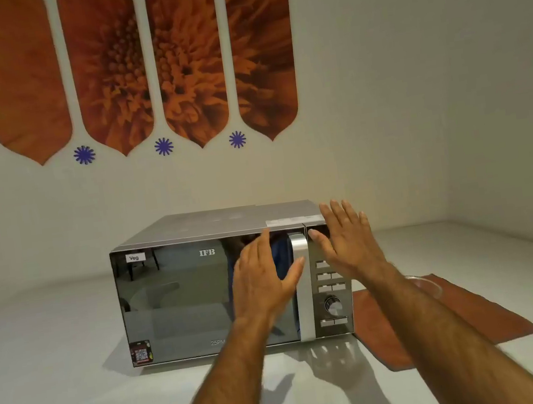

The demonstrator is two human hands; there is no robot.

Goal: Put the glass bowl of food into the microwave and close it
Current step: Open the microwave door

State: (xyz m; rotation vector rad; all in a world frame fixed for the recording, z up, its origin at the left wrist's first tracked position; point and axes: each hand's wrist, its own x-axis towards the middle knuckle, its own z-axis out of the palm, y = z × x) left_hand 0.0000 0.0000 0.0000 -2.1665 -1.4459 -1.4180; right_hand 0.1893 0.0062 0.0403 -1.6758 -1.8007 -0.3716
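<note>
Your glass bowl (426,284) sits on the rust-coloured cloth (469,314) to the right of the microwave (203,298), and only a sliver of its clear rim shows past your right forearm; whether there is food in it cannot be made out from here. The microwave door (186,297) looks shut, its dark mirrored front flush with the body, so the bowl is not inside and the door must be opened first, I judge. Your left hand (262,283) hovers in front of the door with fingers spread and holding nothing, its thumb near the silver handle (303,285). Your right hand (348,242) is raised flat and empty in front of the control panel (331,281). The main risk is that forearm: it passes just over the bowl, and dropping or sweeping it sideways could clip the rim and tip or slide the bowl on the cloth. The microwave stands loose on the white counter (61,381), so a hard pull on the handle might drag it forward. A careless right palm could also press a button.
</note>
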